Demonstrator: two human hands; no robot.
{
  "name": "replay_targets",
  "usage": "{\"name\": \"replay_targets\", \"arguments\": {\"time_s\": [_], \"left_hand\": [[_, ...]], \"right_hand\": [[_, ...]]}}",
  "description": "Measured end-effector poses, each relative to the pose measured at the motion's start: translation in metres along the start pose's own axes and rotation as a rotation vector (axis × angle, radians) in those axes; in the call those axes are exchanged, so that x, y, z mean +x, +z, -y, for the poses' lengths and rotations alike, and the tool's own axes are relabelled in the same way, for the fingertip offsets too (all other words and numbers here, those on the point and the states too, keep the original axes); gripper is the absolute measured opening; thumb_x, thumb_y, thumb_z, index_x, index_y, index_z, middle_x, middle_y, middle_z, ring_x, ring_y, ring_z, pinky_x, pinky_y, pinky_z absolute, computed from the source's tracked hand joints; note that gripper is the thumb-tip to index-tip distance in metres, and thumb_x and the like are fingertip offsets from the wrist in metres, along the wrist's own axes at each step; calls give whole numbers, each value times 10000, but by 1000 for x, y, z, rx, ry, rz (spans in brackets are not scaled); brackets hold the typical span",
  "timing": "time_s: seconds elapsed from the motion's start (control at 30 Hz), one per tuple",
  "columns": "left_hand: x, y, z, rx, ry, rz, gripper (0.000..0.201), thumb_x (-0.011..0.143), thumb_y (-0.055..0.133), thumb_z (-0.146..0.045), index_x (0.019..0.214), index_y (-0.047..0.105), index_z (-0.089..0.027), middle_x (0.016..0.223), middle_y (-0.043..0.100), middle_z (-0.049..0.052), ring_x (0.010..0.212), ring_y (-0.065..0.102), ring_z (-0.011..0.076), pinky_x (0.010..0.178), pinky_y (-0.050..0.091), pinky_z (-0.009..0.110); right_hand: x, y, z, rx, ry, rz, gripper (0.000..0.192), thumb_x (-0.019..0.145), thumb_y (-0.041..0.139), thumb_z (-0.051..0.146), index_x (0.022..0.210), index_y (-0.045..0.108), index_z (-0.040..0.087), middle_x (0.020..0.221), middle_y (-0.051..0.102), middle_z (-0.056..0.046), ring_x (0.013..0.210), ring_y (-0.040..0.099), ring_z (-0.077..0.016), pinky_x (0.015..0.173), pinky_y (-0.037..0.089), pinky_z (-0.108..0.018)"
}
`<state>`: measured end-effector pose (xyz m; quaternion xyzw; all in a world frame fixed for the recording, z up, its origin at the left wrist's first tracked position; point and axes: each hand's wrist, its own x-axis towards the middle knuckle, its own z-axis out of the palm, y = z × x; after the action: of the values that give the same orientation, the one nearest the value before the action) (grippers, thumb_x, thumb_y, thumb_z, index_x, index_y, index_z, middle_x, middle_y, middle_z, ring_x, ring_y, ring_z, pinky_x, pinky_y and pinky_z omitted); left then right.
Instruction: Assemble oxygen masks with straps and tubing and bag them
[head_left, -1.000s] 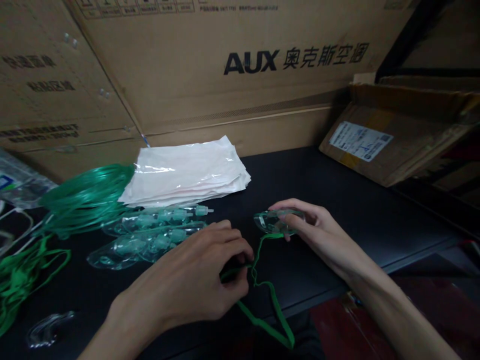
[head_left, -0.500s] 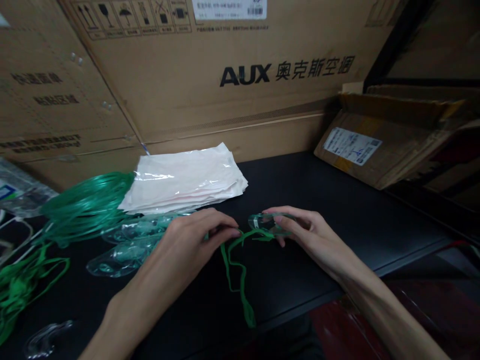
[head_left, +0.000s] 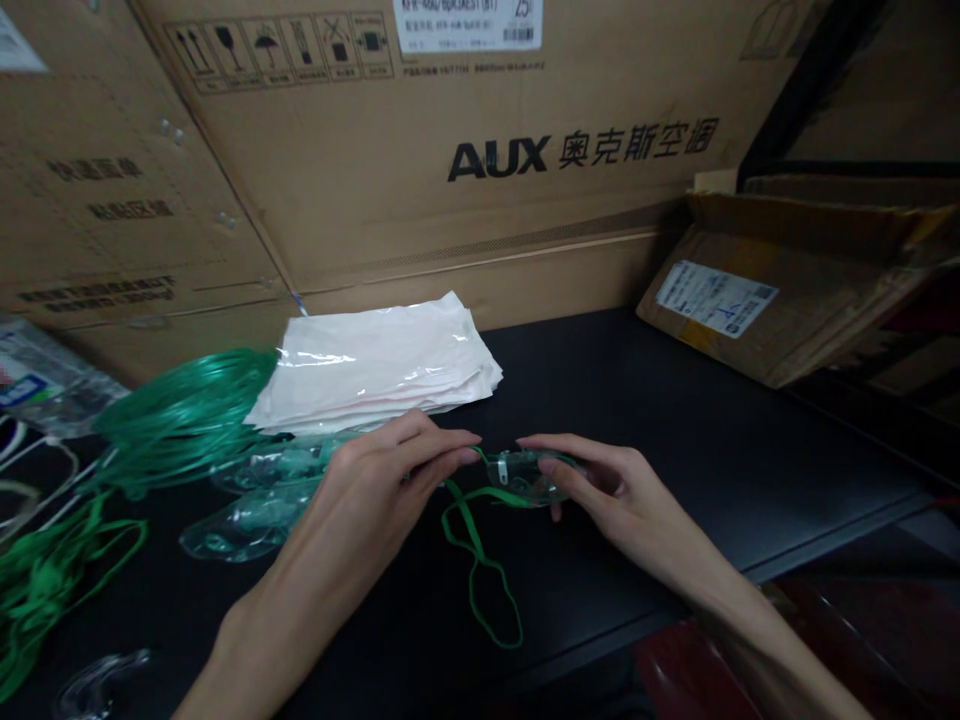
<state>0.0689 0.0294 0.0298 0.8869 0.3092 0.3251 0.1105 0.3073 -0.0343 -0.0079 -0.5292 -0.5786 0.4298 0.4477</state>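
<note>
Head camera looked down on a black table (head_left: 675, 420) backed by cardboard boxes (head_left: 480, 160). At the far left lay a tangle of loose green straps (head_left: 52, 575), and just beyond them a coil of green tubing (head_left: 180, 410); how many straps made up the tangle could not be counted. Right of the coil sat one stack of white plastic pouches (head_left: 382, 360), and in front of it a row of clear masks (head_left: 262, 490), perhaps three, though they overlapped and blurred together. One more clear piece (head_left: 97, 680) lay at the near left edge.

Near the middle, the left hand (head_left: 375, 500) was narrowed to a pinch, thumb and forefinger closed on the end of one green elastic strap (head_left: 480, 560), whose loop trailed slack onto the table toward the near edge. Just right of it, the right hand (head_left: 607, 495) cradled one clear mask (head_left: 525, 475) just above the table, fingers curled round its rim. The strap end met the mask's left side, by a small metal clip.

The mask looked light, thin and somewhat flexible, likely slick, best held by its rim rather than squeezed across the dome. The strap looked soft, stretchy and limp, so it would need pinching close to its tip.

At the far right leaned one flattened carton (head_left: 780, 290) with a label.
</note>
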Motion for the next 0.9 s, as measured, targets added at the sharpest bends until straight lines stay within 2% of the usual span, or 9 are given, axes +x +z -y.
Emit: {"name": "replay_targets", "arguments": {"time_s": [0.2, 0.3, 0.5, 0.6, 0.77, 0.9], "left_hand": [[0, 3, -7, -69, -20, 5, 298, 934, 729, -126, 1195, 769, -264, 789, 690, -53, 680, 655, 92, 626, 486, 166], [0, 3, -9, -117, -28, 6, 226, 942, 717, -121, 1096, 800, -265, 800, 692, -54, 684, 653, 79, 623, 471, 153], [2, 3, -19, -114, -35, -12, 123, 954, 681, -134, 993, 788, -180, 756, 654, -31, 623, 593, 85, 585, 437, 180], [2, 4, -23, -87, -53, -4, 112, 914, 686, -107, 897, 770, -180, 687, 586, -52, 561, 514, 75, 542, 389, 182], [1, 6, -25, -97, -71, 35, 145, 866, 648, -67, 796, 716, -174, 675, 554, -58, 543, 465, 68, 525, 352, 183], [0, 7, -25, -110, -86, 56, 142, 861, 653, -68, 793, 707, -179, 686, 551, -59, 561, 469, 66, 537, 347, 182]], "right_hand": [[-3, 8, 3, 57, -37, 0, 317, 980, 629, 391, 1198, 757, 200, 997, 750, -62, 667, 668, -133, 628, 559, -276], [-5, 14, 4, 96, -44, -11, 322, 987, 625, 390, 1213, 751, 198, 994, 743, -59, 677, 676, -130, 627, 567, -266], [-9, 28, 7, 98, -92, -80, 285, 991, 628, 362, 1192, 766, 214, 994, 741, -51, 655, 674, -106, 580, 577, -218], [-10, 32, 8, 58, -151, -141, 264, 995, 627, 330, 1198, 768, 237, 1070, 746, -54, 750, 708, -112, 633, 607, -196], [-11, 33, 8, -82, -234, -211, 283, 994, 629, 284, 1245, 753, 246, 1191, 746, -66, 1043, 724, -154, 818, 622, -204], [-11, 32, 6, -132, -249, -204, 299, 1000, 628, 264, 1280, 735, 267, 1198, 752, -41, 1073, 722, -140, 847, 611, -188]]}}
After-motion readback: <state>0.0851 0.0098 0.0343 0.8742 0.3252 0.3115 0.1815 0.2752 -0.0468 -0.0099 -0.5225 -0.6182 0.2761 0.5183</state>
